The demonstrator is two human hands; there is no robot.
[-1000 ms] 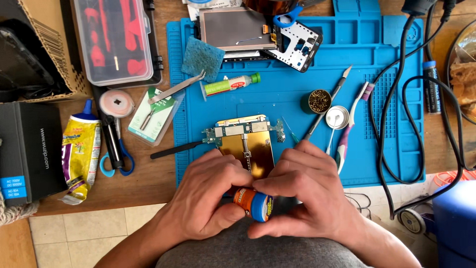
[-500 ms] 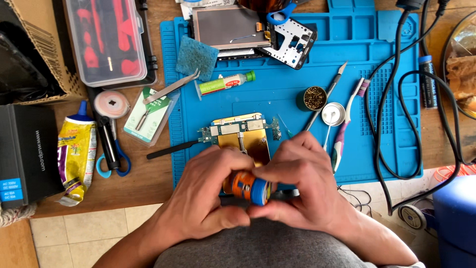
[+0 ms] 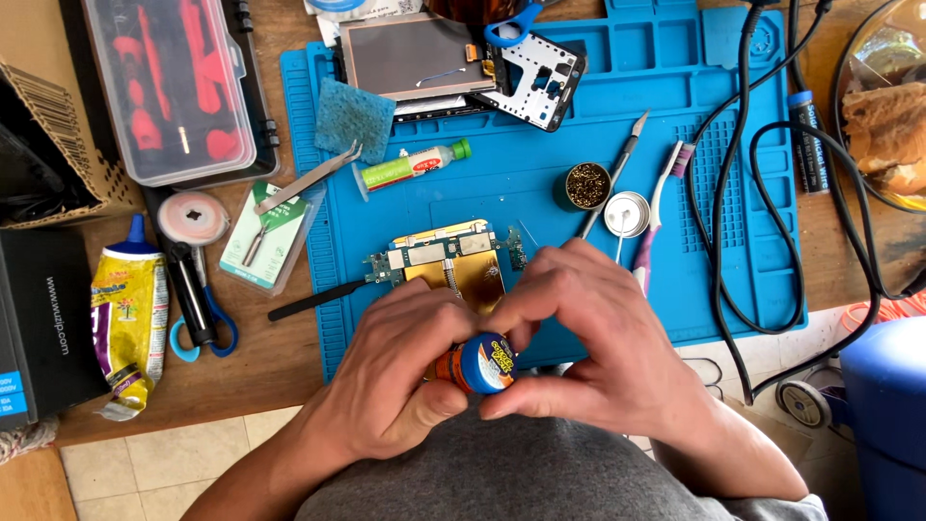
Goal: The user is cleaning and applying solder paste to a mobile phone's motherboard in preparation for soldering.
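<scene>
Both hands meet over the near edge of a blue work mat (image 3: 540, 183). My left hand (image 3: 395, 371) wraps the orange body of a small glue tube (image 3: 477, 365). The fingers of my right hand (image 3: 588, 338) pinch the tube's blue cap end. Just beyond the hands lies a phone circuit board (image 3: 449, 253) with gold shielding, partly hidden by my fingers. A black spudger (image 3: 313, 300) lies to the board's left.
On the mat lie a phone frame and screen (image 3: 453, 58), green-capped syringe (image 3: 410, 166), brass wool tin (image 3: 586, 185), scalpel (image 3: 617, 164), toothbrush (image 3: 656, 217). Tweezers (image 3: 304, 181), scissors (image 3: 198, 299), yellow tube (image 3: 125, 318), tool case (image 3: 174, 77) and black cables (image 3: 752, 232) lie around it.
My hands and the tube stay together at the mat's near edge while my fingers shift slightly around the blue cap. The view has drifted a little.
</scene>
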